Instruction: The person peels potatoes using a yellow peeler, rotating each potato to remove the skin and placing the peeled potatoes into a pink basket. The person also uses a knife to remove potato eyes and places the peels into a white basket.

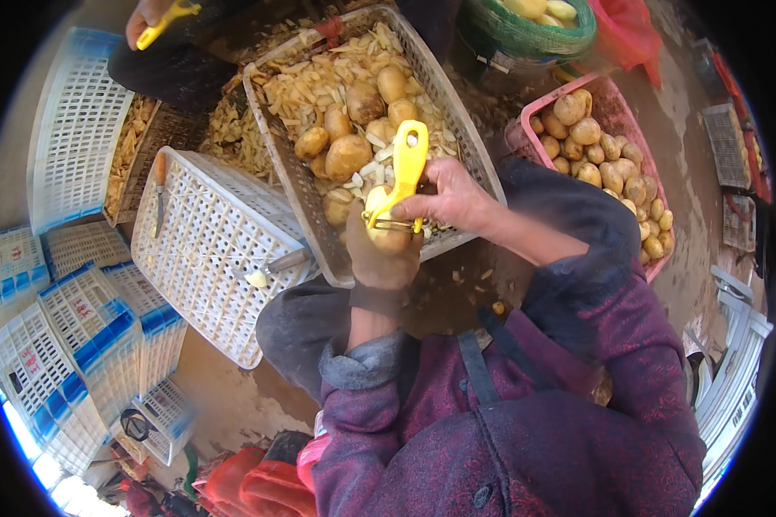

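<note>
My left hand [376,266], in a dirty, brownish glove, holds a partly peeled potato [392,242] above the near end of a plastic crate [485,145]. In my right hand [456,197] is a yellow peeler [410,158], its handle pointing up and away from me. The metal blade lies across the potato, seemingly against it. Below both hands the crate holds pale peelings [297,90] and several unpeeled potatoes [349,157]. My fingers hide part of the held potato.
An upturned white crate [194,258] carries a wooden-handled knife [160,187] and another tool [288,261]. A pink crate [524,116] of potatoes stands right. Another person's hand [143,19] grips a yellow peeler [168,22]. Stacked crates [84,323] fill the left; a green-netted bucket [530,39] stands beyond.
</note>
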The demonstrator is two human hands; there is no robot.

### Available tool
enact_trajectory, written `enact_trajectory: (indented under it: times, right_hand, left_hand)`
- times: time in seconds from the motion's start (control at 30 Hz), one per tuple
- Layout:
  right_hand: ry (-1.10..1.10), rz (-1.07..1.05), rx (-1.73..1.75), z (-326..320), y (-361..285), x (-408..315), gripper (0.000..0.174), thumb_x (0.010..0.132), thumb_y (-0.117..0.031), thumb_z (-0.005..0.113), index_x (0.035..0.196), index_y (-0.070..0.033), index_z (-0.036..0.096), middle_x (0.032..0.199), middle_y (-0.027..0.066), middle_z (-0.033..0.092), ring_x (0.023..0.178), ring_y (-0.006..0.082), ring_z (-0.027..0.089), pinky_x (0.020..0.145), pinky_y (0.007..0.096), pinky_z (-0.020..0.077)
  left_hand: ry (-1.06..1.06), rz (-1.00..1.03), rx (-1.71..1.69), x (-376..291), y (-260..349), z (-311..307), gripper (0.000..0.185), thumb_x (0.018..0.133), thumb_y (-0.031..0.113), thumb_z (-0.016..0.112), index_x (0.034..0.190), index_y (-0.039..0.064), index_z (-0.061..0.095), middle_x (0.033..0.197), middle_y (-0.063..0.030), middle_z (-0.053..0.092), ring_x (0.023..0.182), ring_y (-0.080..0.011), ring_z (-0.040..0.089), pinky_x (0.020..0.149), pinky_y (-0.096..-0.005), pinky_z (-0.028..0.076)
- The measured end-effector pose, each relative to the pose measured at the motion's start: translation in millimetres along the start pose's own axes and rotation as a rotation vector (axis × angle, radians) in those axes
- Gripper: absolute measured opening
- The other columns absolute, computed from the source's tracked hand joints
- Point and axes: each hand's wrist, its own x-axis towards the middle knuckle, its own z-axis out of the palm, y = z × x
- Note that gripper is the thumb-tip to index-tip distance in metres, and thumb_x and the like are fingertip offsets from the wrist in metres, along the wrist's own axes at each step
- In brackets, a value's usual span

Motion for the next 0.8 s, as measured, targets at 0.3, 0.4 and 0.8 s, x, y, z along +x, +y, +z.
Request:
enact_trajectory:
  times: [0.3,0.4,0.8]
  right_hand:
    - [0.359,-0.083,-0.552,-44.7,-19.0,31.2,0.028,0.080,-0.018,0.077,0.099,0.001,0.072,0.085,0.0059,0.071,0.074,0.0126,0.063,0.071,0.0286,0.0491]
    - [0.324,-0.107,-0.280,-43.5,-17.4,25.1,0.030,0.079,-0.023,0.079,0.097,0.000,0.073,0.078,0.0043,0.069,0.068,0.0108,0.062,0.063,0.0270,0.0486]
    - [0.300,-0.062,-0.390,-29.2,16.4,33.4,0.026,0.081,-0.016,0.077,0.099,0.001,0.071,0.084,0.0060,0.071,0.075,0.0116,0.064,0.071,0.0284,0.0504]
  left_hand:
    - [-0.089,0.392,0.788,-13.5,10.2,5.3,0.063,0.075,0.013,0.076,0.128,-0.002,0.046,0.108,-0.0133,0.062,0.100,-0.0271,0.062,0.090,-0.0340,0.050]
    - [-0.095,0.247,0.543,0.2,-1.6,3.5,0.060,0.074,0.014,0.076,0.125,-0.001,0.048,0.106,-0.0128,0.062,0.097,-0.0259,0.062,0.086,-0.0339,0.051]
    - [-0.095,-0.269,-0.377,-12.8,27.6,22.1,0.045,0.076,0.000,0.069,0.118,0.003,0.051,0.102,-0.0077,0.062,0.088,-0.0195,0.062,0.073,-0.0326,0.054]
